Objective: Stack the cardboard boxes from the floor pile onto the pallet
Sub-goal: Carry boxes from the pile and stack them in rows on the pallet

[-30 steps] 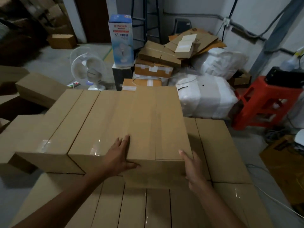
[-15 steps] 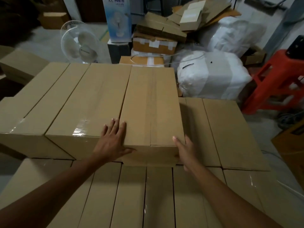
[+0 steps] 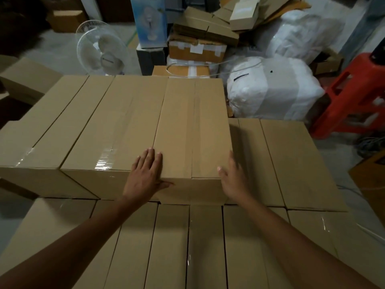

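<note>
A long brown cardboard box [image 3: 193, 130] lies on the upper layer of a stack of like boxes, flush against its left neighbour [image 3: 116, 130]. My left hand [image 3: 145, 174] rests flat on the near left corner of that box, fingers straight across the seam and thumb on its front face. My right hand [image 3: 235, 180] presses open against the box's near right side. Lower boxes [image 3: 291, 161] lie to the right, and more lower boxes [image 3: 166, 247] run under my forearms. The pallet is hidden beneath the stack.
Beyond the stack stand a white fan [image 3: 102, 51], a blue fan carton [image 3: 150, 21], taped and flattened cartons [image 3: 198, 49] and white wrapped bales [image 3: 270, 92]. A red plastic stool [image 3: 354, 97] is at the right. Loose boxes [image 3: 27, 78] lie at the far left.
The box has slid a little further in beside its neighbour. Both hands stay at its near corners, and the view has tilted down and closer.
</note>
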`<state>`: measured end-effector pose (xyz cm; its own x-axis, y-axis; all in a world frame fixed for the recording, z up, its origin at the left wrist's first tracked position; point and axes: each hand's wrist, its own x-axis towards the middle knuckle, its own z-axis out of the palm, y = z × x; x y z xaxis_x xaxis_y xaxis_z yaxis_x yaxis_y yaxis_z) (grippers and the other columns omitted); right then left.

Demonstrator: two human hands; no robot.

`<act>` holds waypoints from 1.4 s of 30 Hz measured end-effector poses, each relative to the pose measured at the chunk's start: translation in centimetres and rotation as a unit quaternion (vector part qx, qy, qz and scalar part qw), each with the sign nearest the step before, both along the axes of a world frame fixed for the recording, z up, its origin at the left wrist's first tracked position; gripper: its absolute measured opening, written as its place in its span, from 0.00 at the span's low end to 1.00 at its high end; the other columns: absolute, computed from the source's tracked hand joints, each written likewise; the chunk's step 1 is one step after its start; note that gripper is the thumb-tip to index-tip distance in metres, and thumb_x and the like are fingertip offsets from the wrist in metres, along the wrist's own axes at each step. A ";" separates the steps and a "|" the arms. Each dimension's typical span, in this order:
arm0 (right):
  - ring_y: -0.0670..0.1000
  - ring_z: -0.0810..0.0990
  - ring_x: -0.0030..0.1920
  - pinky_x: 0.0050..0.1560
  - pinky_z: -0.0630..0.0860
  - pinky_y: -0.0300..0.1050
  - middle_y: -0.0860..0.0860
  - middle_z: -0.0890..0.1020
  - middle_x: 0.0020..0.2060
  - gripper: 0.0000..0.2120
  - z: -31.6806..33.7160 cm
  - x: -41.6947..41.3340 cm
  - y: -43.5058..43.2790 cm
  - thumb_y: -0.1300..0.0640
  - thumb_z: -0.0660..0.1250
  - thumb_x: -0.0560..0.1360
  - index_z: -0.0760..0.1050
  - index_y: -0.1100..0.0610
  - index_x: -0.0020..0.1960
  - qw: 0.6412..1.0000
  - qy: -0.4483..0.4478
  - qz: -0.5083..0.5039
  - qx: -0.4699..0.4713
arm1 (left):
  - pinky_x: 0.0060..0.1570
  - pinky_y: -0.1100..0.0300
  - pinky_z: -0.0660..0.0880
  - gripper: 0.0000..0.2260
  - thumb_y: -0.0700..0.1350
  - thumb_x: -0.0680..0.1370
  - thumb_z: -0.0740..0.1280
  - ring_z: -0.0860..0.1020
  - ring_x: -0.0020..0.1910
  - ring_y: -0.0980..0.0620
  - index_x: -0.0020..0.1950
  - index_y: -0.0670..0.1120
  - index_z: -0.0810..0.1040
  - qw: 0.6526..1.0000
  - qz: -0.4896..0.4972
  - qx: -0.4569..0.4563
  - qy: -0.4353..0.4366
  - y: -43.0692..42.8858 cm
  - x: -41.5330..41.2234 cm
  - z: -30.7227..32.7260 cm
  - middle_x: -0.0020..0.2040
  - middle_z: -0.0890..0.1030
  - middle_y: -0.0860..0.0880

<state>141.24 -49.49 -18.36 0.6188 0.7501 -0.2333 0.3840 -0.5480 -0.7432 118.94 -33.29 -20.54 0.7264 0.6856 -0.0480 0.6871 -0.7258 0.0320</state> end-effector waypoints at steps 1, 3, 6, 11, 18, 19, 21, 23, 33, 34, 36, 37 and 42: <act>0.62 0.57 0.79 0.73 0.63 0.59 0.55 0.47 0.82 0.38 0.0 0.0 0.1 0.43 0.60 0.83 0.39 0.46 0.82 0.998 -0.032 0.026 -0.038 | 0.79 0.44 0.49 0.53 0.79 0.70 0.41 0.47 0.81 0.40 0.82 0.42 0.50 1.000 0.002 0.005 -0.003 -0.1 0.0 0.0 0.82 0.49 0.37; 0.65 0.49 0.80 0.74 0.59 0.64 0.52 0.35 0.81 0.45 -0.2 0.3 0.0 0.34 0.61 0.78 0.37 0.46 0.82 0.987 -0.088 0.081 -0.108 | 0.78 0.43 0.51 0.54 0.80 0.70 0.37 0.50 0.81 0.39 0.82 0.41 0.53 1.000 0.007 0.010 -0.007 -0.1 -0.1 -0.2 0.81 0.53 0.37; 0.63 0.39 0.80 0.75 0.57 0.65 0.49 0.26 0.77 0.53 -0.1 1.1 -0.1 0.33 0.68 0.73 0.35 0.47 0.82 0.961 -0.159 0.162 -0.156 | 0.77 0.42 0.56 0.53 0.79 0.71 0.37 0.56 0.80 0.38 0.81 0.41 0.57 1.000 0.016 0.004 -0.017 0.0 0.0 -0.4 0.80 0.58 0.36; 0.58 0.32 0.79 0.78 0.54 0.62 0.50 0.28 0.78 0.50 0.3 1.8 0.5 0.48 0.69 0.78 0.33 0.51 0.81 0.933 -0.237 0.206 -0.178 | 0.72 0.41 0.64 0.47 0.75 0.73 0.47 0.64 0.76 0.37 0.79 0.41 0.62 0.999 0.039 0.013 -0.034 0.0 0.6 -0.9 0.77 0.65 0.36; 0.60 0.64 0.76 0.68 0.71 0.51 0.44 0.30 0.79 0.46 -0.1 1.7 0.5 0.58 0.68 0.79 0.37 0.49 0.82 0.956 -0.201 0.181 -0.116 | 0.74 0.42 0.63 0.45 0.74 0.75 0.49 0.62 0.78 0.39 0.79 0.41 0.63 0.999 0.026 0.023 -0.038 0.0 0.3 -1.2 0.78 0.64 0.38; 0.59 0.68 0.73 0.65 0.74 0.49 0.43 0.30 0.79 0.46 -0.1 1.7 0.4 0.59 0.68 0.79 0.39 0.48 0.82 0.960 -0.191 0.174 -0.104 | 0.74 0.42 0.62 0.46 0.75 0.75 0.48 0.61 0.78 0.39 0.79 0.41 0.63 0.999 0.022 0.018 -0.040 0.1 0.2 -1.1 0.78 0.64 0.39; 0.56 0.72 0.71 0.61 0.77 0.48 0.41 0.31 0.78 0.44 -0.1 1.8 0.1 0.61 0.68 0.79 0.42 0.48 0.82 0.966 -0.173 0.170 -0.084 | 0.74 0.42 0.63 0.46 0.75 0.75 0.45 0.62 0.77 0.39 0.78 0.41 0.64 0.999 0.012 0.007 -0.046 0.3 0.0 -1.0 0.78 0.65 0.39; 0.54 0.72 0.70 0.59 0.77 0.44 0.40 0.33 0.79 0.43 -0.2 1.9 -0.3 0.62 0.68 0.79 0.44 0.47 0.82 0.969 -0.162 0.173 -0.069 | 0.72 0.41 0.66 0.47 0.76 0.76 0.45 0.64 0.76 0.39 0.77 0.40 0.66 0.999 -0.003 0.005 -0.050 0.5 -0.4 -1.0 0.76 0.67 0.38; 0.62 0.39 0.80 0.78 0.58 0.60 0.46 0.27 0.77 0.44 -0.7 0.4 -0.4 0.53 0.65 0.80 0.36 0.49 0.82 0.940 -0.256 0.176 -0.143 | 0.72 0.42 0.65 0.44 0.74 0.77 0.49 0.64 0.76 0.39 0.77 0.39 0.65 0.998 -0.010 0.031 -0.060 0.2 -0.5 -1.8 0.76 0.66 0.37; 0.62 0.33 0.79 0.78 0.52 0.62 0.48 0.27 0.77 0.44 -0.7 0.3 -0.3 0.51 0.65 0.80 0.35 0.50 0.81 0.932 -0.280 0.174 -0.152 | 0.72 0.43 0.65 0.44 0.74 0.77 0.48 0.63 0.77 0.39 0.78 0.39 0.64 0.998 -0.008 0.034 -0.059 0.2 -0.5 -2.0 0.77 0.65 0.38; 0.61 0.28 0.77 0.78 0.48 0.61 0.52 0.29 0.78 0.44 -0.8 0.0 -0.3 0.49 0.64 0.80 0.35 0.52 0.81 0.921 -0.311 0.175 -0.155 | 0.74 0.44 0.62 0.44 0.74 0.77 0.48 0.60 0.78 0.40 0.79 0.40 0.62 0.998 -0.008 0.039 -0.056 0.2 -0.6 -2.2 0.79 0.62 0.39; 0.61 0.28 0.77 0.78 0.48 0.60 0.52 0.30 0.79 0.44 -0.9 0.0 -0.3 0.49 0.65 0.80 0.35 0.53 0.82 0.918 -0.318 0.177 -0.157 | 0.74 0.45 0.61 0.44 0.74 0.78 0.47 0.60 0.79 0.41 0.79 0.40 0.62 0.997 -0.010 0.043 -0.055 0.3 -0.6 -2.3 0.80 0.61 0.39; 0.58 0.31 0.79 0.77 0.57 0.56 0.52 0.34 0.80 0.44 -0.6 0.1 -0.3 0.50 0.64 0.81 0.36 0.55 0.82 0.914 -0.318 0.190 -0.167 | 0.77 0.45 0.58 0.44 0.73 0.78 0.45 0.55 0.80 0.43 0.81 0.40 0.58 0.997 -0.016 0.057 -0.049 0.3 -0.6 -2.6 0.81 0.57 0.40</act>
